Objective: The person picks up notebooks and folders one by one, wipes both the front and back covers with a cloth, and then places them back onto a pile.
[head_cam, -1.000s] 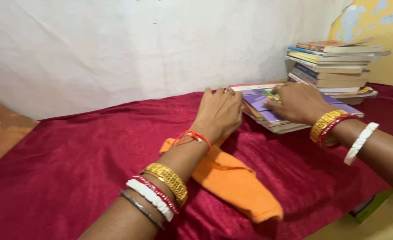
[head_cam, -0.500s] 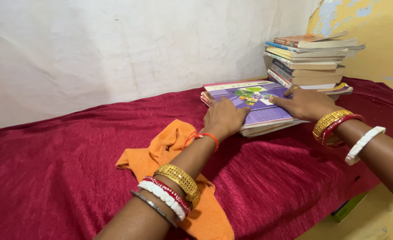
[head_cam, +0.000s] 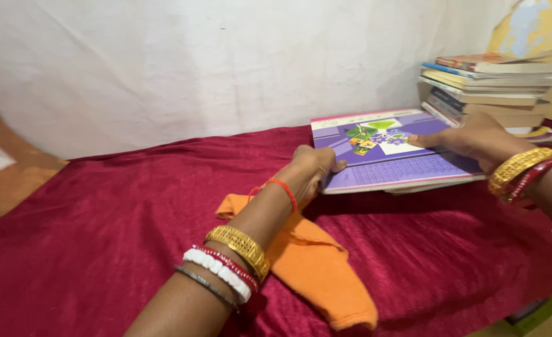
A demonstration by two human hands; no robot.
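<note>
the left hand [head_cam: 313, 165] is curled shut around the near left corner of the purple book [head_cam: 394, 159], thumb on top and fingers hidden beneath, while the right hand [head_cam: 473, 138] lies flat and open on its cover. the book tops a thin pile on the red cloth-covered surface [head_cam: 101, 212], beside a taller book stack [head_cam: 491, 84] cut off at the right. an orange cloth [head_cam: 313, 262] lies partly under the left forearm.

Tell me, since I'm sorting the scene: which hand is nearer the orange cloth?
Left. The left hand sits just above the orange cloth; the right hand lies farther right, on the purple book.
</note>
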